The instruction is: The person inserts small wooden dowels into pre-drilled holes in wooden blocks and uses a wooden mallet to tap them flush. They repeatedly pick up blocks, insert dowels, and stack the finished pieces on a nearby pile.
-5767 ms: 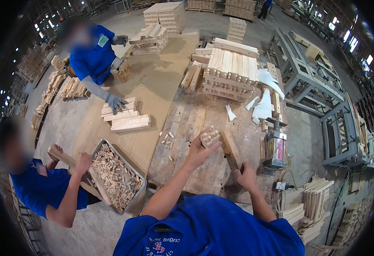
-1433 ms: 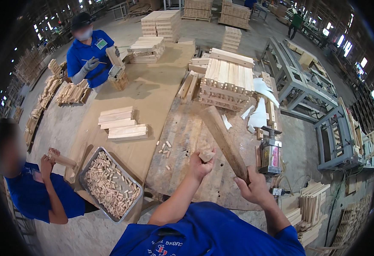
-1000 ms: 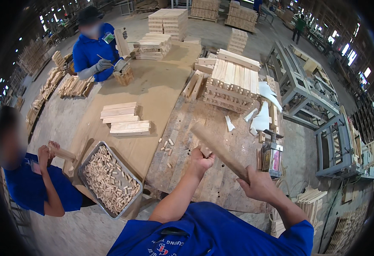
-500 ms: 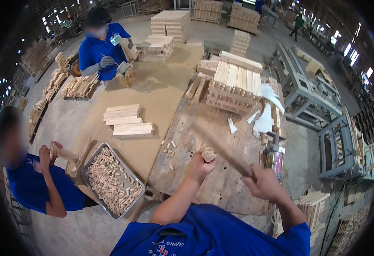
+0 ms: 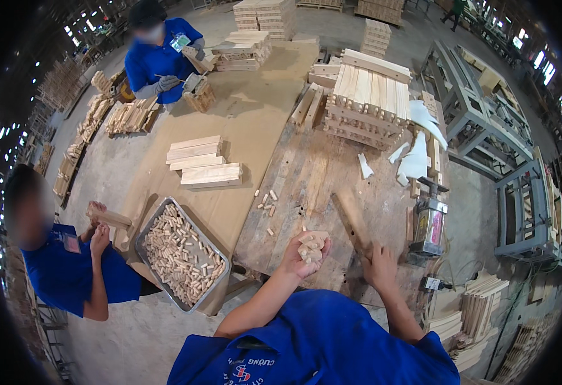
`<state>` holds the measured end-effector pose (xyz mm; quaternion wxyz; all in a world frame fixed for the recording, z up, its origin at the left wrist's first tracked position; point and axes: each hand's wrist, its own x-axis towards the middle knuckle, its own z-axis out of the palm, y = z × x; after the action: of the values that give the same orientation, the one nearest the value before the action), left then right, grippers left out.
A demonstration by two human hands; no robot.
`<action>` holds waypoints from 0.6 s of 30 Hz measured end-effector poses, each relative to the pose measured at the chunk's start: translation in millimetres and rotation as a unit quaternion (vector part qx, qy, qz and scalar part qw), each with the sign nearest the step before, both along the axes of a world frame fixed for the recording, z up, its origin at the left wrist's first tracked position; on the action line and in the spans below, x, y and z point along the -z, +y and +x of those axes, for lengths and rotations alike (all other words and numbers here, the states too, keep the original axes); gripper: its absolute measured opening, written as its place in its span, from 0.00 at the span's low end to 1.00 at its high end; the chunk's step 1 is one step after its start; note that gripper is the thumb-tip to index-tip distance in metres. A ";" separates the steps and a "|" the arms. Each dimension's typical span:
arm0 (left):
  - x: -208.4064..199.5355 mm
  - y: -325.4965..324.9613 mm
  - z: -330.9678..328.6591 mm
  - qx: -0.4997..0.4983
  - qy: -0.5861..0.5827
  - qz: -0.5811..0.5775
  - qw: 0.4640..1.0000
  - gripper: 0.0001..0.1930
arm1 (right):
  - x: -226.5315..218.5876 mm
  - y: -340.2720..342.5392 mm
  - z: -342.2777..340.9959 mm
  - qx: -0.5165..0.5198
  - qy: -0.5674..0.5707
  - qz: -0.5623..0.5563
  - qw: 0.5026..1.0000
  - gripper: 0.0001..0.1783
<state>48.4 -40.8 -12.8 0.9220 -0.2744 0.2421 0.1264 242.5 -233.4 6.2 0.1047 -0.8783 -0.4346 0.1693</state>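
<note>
My left hand [image 5: 301, 258] is above the near part of the wooden worktable [image 5: 294, 192], its fingers curled round several short wooden dowels [image 5: 310, 248] bunched at the palm. To its right, my right hand [image 5: 381, 264] grips the near end of a long wooden stick [image 5: 351, 221]. The stick slants away to the far left, low over the tabletop and slightly blurred; whether it touches the wood, I cannot tell. Several loose dowels [image 5: 268, 204] lie on the table beyond my left hand. A grey metal tray [image 5: 222, 282] heaped with dowels stands to the left.
A stack of wooden bars [image 5: 364, 106] stands at the far right, beside torn white sheets [image 5: 414, 160] and a metal tool [image 5: 429, 224]. More bars [image 5: 204, 168] lie on brown board [image 5: 242, 115]. Two co-workers in blue [image 5: 76, 269] handle wooden pieces on the left.
The stick has swung down from its raised, blurred position, and my right hand is lower. My left hand has turned, showing the dowels in it. The whole view has shifted slightly.
</note>
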 end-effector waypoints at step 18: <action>-39.1 -3.7 13.3 0.241 0.234 0.302 0.892 0.29 | -82.8 116.3 -5.5 -0.288 0.336 0.248 0.862 0.27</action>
<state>61.7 -44.5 26.4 0.8790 0.1221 0.4600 0.0279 237.0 -117.1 89.0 0.4049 -0.5488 -0.6347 0.3632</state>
